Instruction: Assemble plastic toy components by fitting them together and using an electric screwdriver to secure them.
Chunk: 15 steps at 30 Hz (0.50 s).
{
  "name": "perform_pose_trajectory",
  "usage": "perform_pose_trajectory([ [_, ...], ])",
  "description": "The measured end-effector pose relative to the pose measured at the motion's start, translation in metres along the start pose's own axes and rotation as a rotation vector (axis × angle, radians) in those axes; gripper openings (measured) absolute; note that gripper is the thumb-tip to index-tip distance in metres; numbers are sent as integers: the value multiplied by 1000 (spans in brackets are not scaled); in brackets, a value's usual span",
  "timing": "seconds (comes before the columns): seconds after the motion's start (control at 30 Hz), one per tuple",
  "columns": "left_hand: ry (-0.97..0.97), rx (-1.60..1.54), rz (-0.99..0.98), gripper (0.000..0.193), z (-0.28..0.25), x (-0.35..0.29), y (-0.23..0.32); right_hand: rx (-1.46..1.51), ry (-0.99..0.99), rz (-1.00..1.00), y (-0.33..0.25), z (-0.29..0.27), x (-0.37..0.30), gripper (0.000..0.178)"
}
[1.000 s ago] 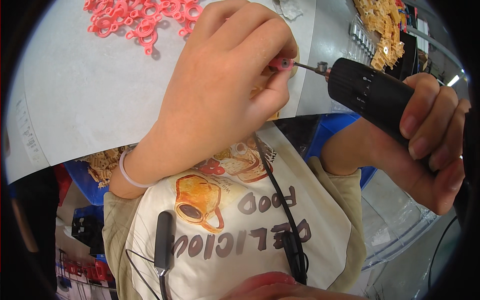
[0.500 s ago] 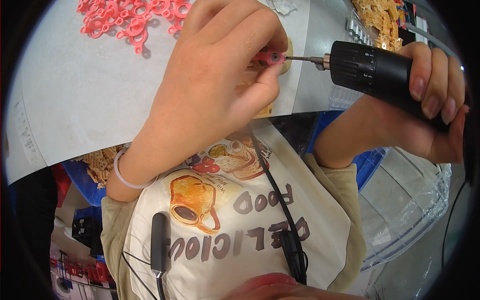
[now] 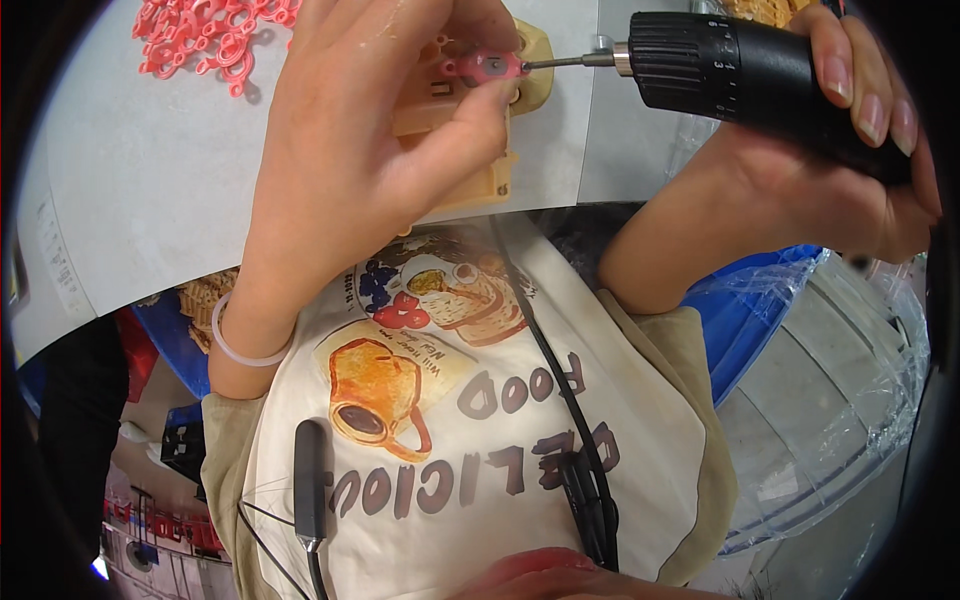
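My left hand (image 3: 365,150) pinches a small pink plastic part (image 3: 490,67) between thumb and fingers. A dark piece shows in the middle of that part. My right hand (image 3: 840,190) is wrapped round a black electric screwdriver (image 3: 715,72), held almost level. Its thin bit points left, with the tip at the right end of the pink part; whether a screw sits there is too small to tell. Beneath my left hand lies a cream-yellow plastic piece (image 3: 538,65), partly hidden by the fingers.
A heap of pink ring-shaped parts (image 3: 215,35) lies at the far left of the white table (image 3: 150,170). More yellow parts (image 3: 765,10) are at the far right. Below the table edge are blue bins (image 3: 745,320), one by clear plastic wrap (image 3: 880,390).
Both hands, with the pink part and screwdriver, have shifted farther up and left in the picture. More of the yellow piece under my left hand now shows. The bit stays at the pink part.
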<state>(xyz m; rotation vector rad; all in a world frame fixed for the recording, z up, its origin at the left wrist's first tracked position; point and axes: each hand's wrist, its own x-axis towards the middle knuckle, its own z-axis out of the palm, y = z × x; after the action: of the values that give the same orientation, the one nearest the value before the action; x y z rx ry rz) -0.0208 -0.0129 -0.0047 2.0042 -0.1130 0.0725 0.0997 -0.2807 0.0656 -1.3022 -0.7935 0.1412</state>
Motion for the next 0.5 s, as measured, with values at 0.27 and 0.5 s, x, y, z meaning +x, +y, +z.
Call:
perform_pose_trajectory([
  [0.27,97,-35,-3,17,1,-4,3,77,28,-33,28,-117,18,14],
  [0.5,45,-83,-11,17,0,-7,-15,98,60,-72,59,-342,61,15],
])
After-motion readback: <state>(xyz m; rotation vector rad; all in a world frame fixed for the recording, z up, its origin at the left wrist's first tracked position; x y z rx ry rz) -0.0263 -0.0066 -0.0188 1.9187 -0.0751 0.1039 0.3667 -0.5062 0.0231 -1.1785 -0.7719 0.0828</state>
